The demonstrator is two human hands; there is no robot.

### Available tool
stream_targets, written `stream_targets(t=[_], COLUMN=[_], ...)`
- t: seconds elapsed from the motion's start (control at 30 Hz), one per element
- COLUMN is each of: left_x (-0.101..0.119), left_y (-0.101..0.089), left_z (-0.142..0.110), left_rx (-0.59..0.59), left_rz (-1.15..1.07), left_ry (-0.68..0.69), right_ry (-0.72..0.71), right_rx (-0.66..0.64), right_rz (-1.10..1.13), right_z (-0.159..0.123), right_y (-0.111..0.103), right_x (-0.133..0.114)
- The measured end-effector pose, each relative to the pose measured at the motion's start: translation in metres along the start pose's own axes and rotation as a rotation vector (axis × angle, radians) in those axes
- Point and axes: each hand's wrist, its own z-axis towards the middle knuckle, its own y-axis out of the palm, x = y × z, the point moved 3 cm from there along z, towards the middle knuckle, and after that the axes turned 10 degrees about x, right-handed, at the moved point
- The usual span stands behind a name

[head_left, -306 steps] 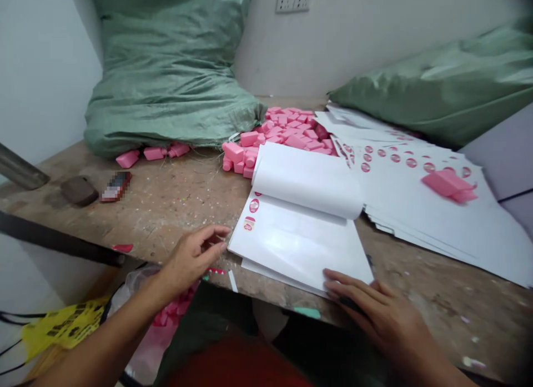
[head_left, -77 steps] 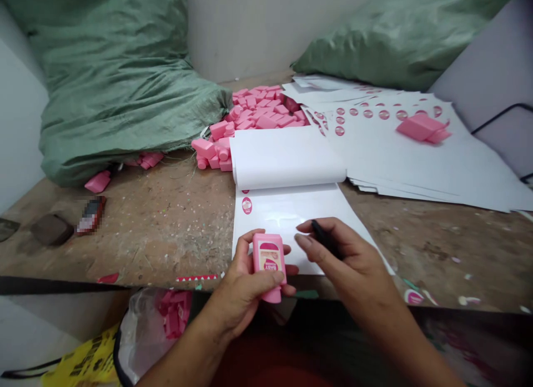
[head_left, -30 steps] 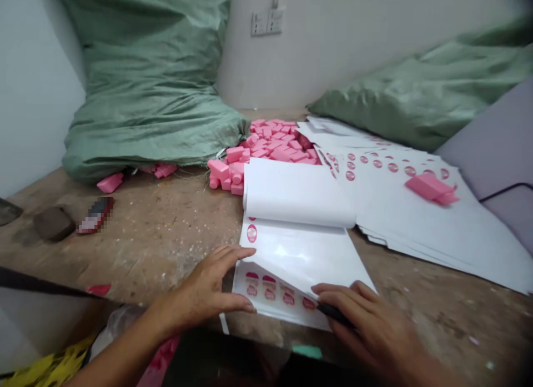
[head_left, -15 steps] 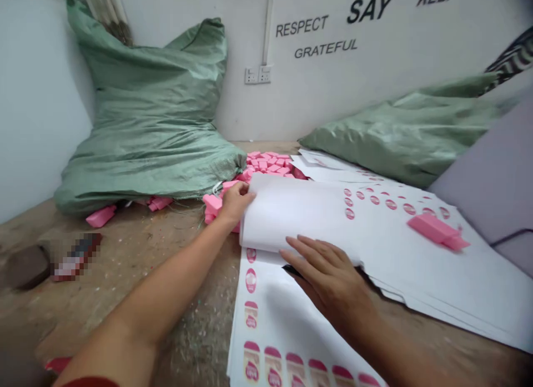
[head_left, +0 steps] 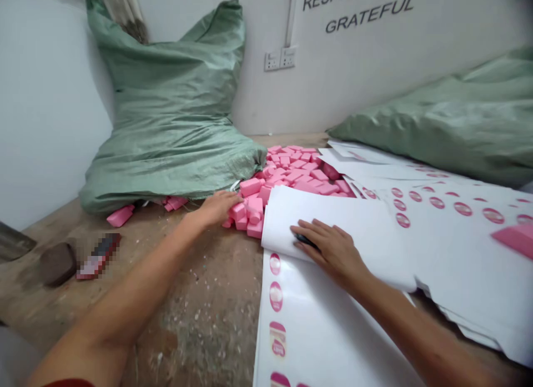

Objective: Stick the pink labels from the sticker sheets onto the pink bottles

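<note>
My right hand [head_left: 328, 251] lies flat on the curled-back part of the printed label sheets [head_left: 341, 342], with a black pen [head_left: 305, 241] tucked under its fingers. My left hand [head_left: 216, 208] is open, palm down, with its fingertips just beside a heap of pink plastic containers [head_left: 291, 176]. The hands are well apart.

The sheets lie on a worn, speckled wooden table [head_left: 208, 331], the folded part rolled back towards the heap. Pink ovals [head_left: 275, 264] run down the left edge of the exposed sheet, and below them sits a pink-topped label [head_left: 277, 338]. Its print is too small to read. To the right is a second stack of sheets [head_left: 458, 276] with rows of pink ovals, and a blurred pink container [head_left: 516, 240] rests on it at the frame edge.

Further left on the table are a pixelated phone [head_left: 99, 256] and a dark brown block [head_left: 58, 264]. Green woven sacks [head_left: 170, 109] slump against the wall [head_left: 353, 93], which carries a double socket [head_left: 280, 58]. The wall lettering reads "GRATEFUL" [head_left: 369, 7], with "RESPECT" cut off above it.
</note>
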Motion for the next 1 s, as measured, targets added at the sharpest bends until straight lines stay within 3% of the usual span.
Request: stream_targets(t=[0.13, 0.3, 0.37, 0.47, 0.57, 0.67, 0.77, 1.0], left_x=[0.003, 0.035, 0.053, 0.085, 0.114, 0.132, 0.140, 0.138], left_y=[-0.004, -0.003, 0.004, 0.025, 0.043, 0.056, 0.069, 0.084], left_z=[-0.022, -0.091, -0.131, -0.186, -0.219, -0.229, -0.228, -0.226], left_rx=[-0.023, 0.114, 0.109, -0.066, -0.195, -0.218, -0.207, -0.175], left_rz=[0.096, 0.057, -0.257, -0.925, -1.214, -1.326, -1.409, -1.449], left_ry=[-0.021, -0.125, -0.250, -0.585, -0.870, -0.992, -1.022, -1.068], right_ry=[0.068, 0.234, 0.345, 0.579, 0.679, 0.596, 0.503, 0.417], right_rx=[-0.069, -0.052, -0.097, -0.305, -0.393, -0.348, -0.310, -0.233], right_rz=[0.052, 0.070, 0.155, 0.341, 0.389, 0.323, 0.191, 0.086], right_z=[0.014, 0.003, -0.020, -0.067, -0.106, -0.124, -0.129, -0.125], right_y=[-0.016, -0.079, -0.103, -0.124, -0.135, -0.142, -0.143, -0.141], right_x=[-0.008, -0.040, -0.058, -0.079, -0.091, -0.100, -0.107, -0.115])
